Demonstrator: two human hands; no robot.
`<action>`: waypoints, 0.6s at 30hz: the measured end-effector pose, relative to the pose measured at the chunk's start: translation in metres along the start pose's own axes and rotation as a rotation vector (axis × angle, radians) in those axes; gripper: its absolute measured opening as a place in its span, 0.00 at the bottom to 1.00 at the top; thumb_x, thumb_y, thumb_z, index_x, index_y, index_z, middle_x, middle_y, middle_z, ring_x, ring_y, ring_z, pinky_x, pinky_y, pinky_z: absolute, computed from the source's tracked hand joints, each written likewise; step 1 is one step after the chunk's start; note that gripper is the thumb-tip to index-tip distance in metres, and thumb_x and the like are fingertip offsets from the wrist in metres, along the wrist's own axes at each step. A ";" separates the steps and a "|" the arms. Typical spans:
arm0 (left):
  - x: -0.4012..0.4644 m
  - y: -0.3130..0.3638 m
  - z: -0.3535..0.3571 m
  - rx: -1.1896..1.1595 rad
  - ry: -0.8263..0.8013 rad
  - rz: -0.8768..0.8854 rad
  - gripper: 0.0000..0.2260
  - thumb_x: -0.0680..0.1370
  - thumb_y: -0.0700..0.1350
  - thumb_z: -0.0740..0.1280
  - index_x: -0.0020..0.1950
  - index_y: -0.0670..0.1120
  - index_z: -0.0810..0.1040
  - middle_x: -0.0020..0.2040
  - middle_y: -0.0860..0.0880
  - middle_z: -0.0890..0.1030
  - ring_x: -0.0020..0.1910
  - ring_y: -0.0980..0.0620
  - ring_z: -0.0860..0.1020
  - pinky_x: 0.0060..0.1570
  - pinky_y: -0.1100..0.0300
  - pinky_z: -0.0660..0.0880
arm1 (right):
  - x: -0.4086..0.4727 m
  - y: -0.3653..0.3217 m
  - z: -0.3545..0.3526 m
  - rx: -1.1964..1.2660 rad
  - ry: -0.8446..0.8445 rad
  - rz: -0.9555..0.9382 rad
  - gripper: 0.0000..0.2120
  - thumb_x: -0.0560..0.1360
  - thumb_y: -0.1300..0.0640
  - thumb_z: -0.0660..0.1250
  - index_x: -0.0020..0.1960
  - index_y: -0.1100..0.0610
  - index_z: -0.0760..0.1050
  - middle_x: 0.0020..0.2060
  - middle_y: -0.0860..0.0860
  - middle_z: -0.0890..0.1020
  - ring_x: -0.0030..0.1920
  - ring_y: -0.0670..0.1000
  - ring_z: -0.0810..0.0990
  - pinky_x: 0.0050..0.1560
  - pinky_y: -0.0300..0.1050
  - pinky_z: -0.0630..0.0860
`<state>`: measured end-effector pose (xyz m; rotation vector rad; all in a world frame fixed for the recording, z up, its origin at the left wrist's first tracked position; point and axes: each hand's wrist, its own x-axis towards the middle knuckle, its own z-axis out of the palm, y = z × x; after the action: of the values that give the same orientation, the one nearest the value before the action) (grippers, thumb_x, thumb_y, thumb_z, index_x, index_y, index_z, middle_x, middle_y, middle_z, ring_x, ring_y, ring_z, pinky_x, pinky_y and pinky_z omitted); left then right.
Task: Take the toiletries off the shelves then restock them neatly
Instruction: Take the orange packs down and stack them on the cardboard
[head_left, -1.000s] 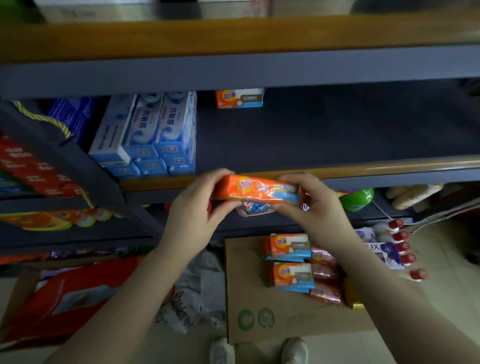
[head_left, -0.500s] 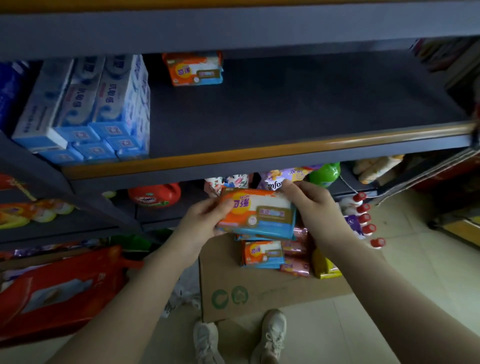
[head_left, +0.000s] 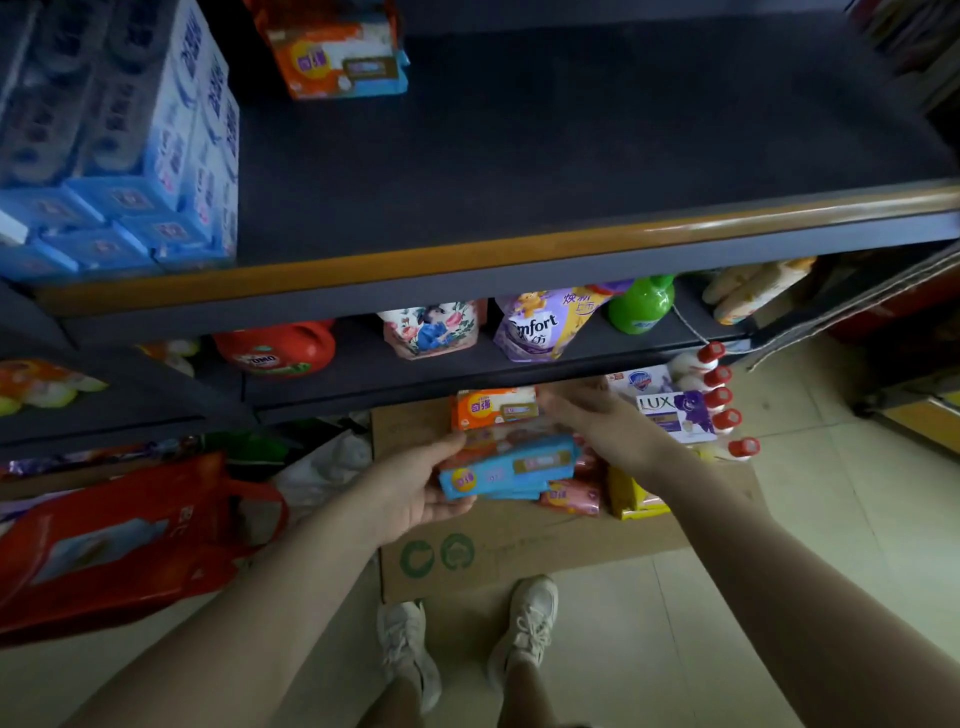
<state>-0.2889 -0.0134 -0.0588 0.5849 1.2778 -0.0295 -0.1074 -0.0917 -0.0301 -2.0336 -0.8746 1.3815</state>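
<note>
My left hand (head_left: 415, 493) grips an orange and blue soap pack (head_left: 506, 470) low over the flattened cardboard (head_left: 498, 551) on the floor. My right hand (head_left: 602, 423) reaches with relaxed fingers toward another orange soap pack (head_left: 493, 408) lying on the cardboard pile. Pink soap packs (head_left: 571, 496), a yellow pack (head_left: 631, 499) and a LUX box (head_left: 675, 415) lie beside it. One orange soap pack (head_left: 337, 57) stands at the back of the dark shelf (head_left: 545, 130). Blue tissue packs (head_left: 130, 145) fill the shelf's left end.
The lower shelf holds a red detergent bottle (head_left: 275, 348), a floral pouch (head_left: 431, 327), a purple Comfort pouch (head_left: 545, 327) and a green bottle (head_left: 641, 304). Red-capped bottles (head_left: 719, 395) lie by the cardboard. A red bag (head_left: 119, 540) sits left. My shoes (head_left: 467, 634) stand by the cardboard.
Both hands have dropped from shelf height toward the floor pile. The right hand has let go of the soap pack, which the left hand alone now holds. The view tilted downward.
</note>
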 end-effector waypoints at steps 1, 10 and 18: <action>0.005 -0.004 0.001 0.048 0.048 0.065 0.09 0.76 0.48 0.67 0.49 0.42 0.77 0.35 0.46 0.82 0.32 0.51 0.81 0.33 0.57 0.80 | 0.002 0.012 0.002 -0.068 -0.077 -0.044 0.16 0.70 0.42 0.69 0.53 0.51 0.77 0.53 0.50 0.81 0.56 0.48 0.77 0.65 0.49 0.70; 0.047 -0.036 0.010 0.543 0.266 0.390 0.20 0.78 0.49 0.64 0.69 0.50 0.67 0.63 0.52 0.74 0.56 0.56 0.73 0.52 0.60 0.71 | 0.043 0.083 0.051 -0.979 -0.007 -0.226 0.38 0.71 0.46 0.70 0.73 0.53 0.54 0.71 0.52 0.62 0.72 0.54 0.57 0.72 0.49 0.56; 0.063 -0.044 -0.035 1.023 0.363 0.797 0.10 0.78 0.43 0.63 0.59 0.46 0.76 0.59 0.54 0.74 0.57 0.57 0.74 0.51 0.70 0.66 | 0.079 0.124 0.092 -1.127 0.142 -0.278 0.32 0.73 0.53 0.68 0.72 0.57 0.58 0.68 0.55 0.66 0.69 0.56 0.64 0.67 0.50 0.66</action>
<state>-0.3159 -0.0175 -0.1386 2.0246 1.2331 0.0970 -0.1458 -0.1071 -0.1985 -2.5345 -2.0788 0.5647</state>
